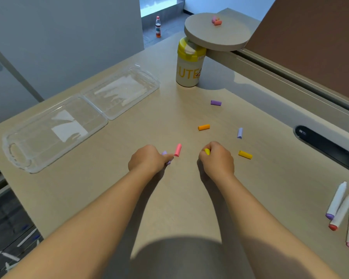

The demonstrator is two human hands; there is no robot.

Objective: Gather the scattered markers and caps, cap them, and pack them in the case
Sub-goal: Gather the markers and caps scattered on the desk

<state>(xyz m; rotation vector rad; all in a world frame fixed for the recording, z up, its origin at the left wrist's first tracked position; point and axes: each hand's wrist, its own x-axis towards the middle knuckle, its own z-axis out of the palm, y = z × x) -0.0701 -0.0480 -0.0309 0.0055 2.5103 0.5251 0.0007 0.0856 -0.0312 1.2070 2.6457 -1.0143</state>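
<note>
My left hand [147,159] has its fingers curled round a lilac cap [164,153], with a fingertip touching a pink cap [178,150] on the table. My right hand [217,159] grips a yellow cap [207,151]. Loose caps lie beyond my hands: orange [204,127], purple [216,102], lavender [240,133] and yellow [245,154]. Three white markers [343,212] lie at the right edge. The clear plastic case [73,125] lies open at the left.
A white and yellow cup [188,63] stands at the back under a round shelf [218,33] that carries two more caps [216,21]. A dark cable slot [326,146] sits at the right. More markers lie on the floor at lower left [14,252].
</note>
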